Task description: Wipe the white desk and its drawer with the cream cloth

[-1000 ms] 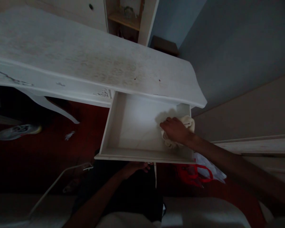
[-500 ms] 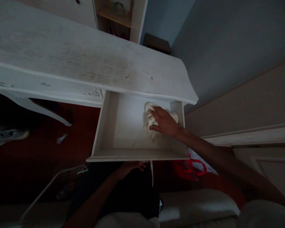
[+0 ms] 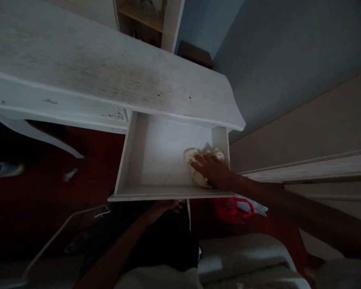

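Observation:
A pale cream cloth [image 3: 201, 180] lies bunched on the floor of the pulled-out white drawer [image 3: 164, 160]. My right hand [image 3: 213, 171] presses down on it with fingers closed over its folds, near the drawer's front right corner. Below the drawer's front edge is my left hand [image 3: 168, 205], its fingers bent in close to a small pale bit at the front panel. The drawer's edge and the dim light hide what those fingers hold. The drawer slides out of a white desk [image 3: 180, 94] whose top has brownish worn stains.
A red-handled bag [image 3: 233, 208] sits on the dark red floor right of the drawer. At the left stand a curved desk leg [image 3: 52, 140] and a shoe [image 3: 4, 170]. A thin white bar [image 3: 60, 230] runs at lower left. Grey wall [image 3: 289, 68] borders the right side.
My right hand has moved with the cloth toward the drawer's front, bunching it differently. My left hand stays by the drawer front. The whole view has shifted slightly.

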Tool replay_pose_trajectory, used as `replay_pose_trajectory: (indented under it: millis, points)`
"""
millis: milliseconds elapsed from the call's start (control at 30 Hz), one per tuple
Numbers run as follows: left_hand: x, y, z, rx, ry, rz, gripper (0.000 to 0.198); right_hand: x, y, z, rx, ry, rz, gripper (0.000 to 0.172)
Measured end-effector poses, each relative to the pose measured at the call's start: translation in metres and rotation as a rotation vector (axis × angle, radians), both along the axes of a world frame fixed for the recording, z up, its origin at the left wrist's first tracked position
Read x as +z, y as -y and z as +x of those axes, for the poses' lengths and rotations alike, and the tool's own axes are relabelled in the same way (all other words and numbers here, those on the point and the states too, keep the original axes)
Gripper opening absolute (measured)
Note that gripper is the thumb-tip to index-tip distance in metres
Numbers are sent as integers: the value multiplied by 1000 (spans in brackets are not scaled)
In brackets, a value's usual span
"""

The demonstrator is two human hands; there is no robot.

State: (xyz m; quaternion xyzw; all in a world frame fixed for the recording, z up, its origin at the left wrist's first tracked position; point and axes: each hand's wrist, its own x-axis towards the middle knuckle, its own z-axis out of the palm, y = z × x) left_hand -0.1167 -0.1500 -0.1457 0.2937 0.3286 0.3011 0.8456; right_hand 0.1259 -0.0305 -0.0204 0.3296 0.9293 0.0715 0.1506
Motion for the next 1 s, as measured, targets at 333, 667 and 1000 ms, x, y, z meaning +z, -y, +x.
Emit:
replay_pose_trajectory:
  millis: [333,667,1000]
  points:
    - [7,-2,0,1,-10,0,56,-10,8,11,96,24,68,52]
    - [3,0,1,9,-6,18,54,26,-36,25,-85,-65,-569,115]
    - [3,-1,1,10,-20,13,56,5,-8,22,85,-108,-128,71]
